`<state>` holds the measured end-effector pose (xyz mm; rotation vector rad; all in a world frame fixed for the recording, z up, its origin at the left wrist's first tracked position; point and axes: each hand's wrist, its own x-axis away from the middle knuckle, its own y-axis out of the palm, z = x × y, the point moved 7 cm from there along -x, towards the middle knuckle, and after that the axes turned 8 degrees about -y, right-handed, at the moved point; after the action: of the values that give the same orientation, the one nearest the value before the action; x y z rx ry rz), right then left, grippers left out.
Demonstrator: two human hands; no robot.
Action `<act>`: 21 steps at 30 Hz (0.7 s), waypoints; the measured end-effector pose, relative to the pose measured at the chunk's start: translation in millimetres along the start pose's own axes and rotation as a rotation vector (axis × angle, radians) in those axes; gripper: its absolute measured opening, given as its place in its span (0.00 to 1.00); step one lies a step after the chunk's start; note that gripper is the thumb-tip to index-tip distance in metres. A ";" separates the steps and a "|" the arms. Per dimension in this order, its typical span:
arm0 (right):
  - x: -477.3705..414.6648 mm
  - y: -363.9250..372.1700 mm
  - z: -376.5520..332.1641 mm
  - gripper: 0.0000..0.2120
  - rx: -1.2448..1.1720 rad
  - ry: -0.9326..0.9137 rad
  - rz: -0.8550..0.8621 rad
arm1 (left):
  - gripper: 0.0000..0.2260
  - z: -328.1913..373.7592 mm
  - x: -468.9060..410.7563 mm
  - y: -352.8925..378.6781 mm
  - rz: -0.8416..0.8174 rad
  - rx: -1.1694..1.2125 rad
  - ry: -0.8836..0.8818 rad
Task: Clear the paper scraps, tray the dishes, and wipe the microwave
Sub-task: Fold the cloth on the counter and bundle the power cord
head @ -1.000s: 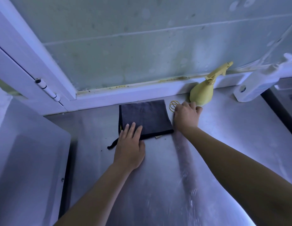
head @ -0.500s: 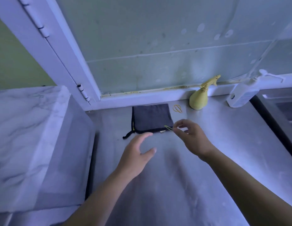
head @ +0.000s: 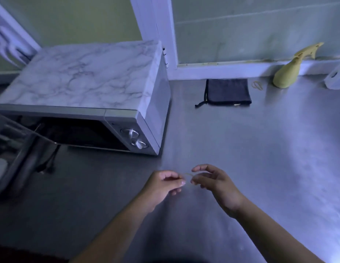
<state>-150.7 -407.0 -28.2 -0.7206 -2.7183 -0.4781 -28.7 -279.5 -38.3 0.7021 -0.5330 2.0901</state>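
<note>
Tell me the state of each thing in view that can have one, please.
Marble-topped silver microwave: door open.
Dark grey cloth: folded, flat on the steel counter.
Yellow plastic spray bottle: standing by the wall.
Yellow rubber band: lying loose on the counter.
Thin yellowish strip: pinched between both hands.
Left hand: pinching the strip.
Right hand: pinching the strip.

Dim, blue-tinted wide-angle view. Brightest is a glare patch on the steel counter [head: 290,168] at right; lower left sinks into shadow. Edges bow; the hands are slightly motion-blurred.
</note>
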 end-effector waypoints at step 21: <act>-79.6 376.2 -0.6 0.04 0.363 -0.224 0.175 | 0.02 -88.2 50.3 -381.2 0.079 0.230 0.149</act>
<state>111.1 -132.5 34.8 -0.9423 -2.7936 0.1431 236.1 12.6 -26.8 0.6567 -0.2435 2.2803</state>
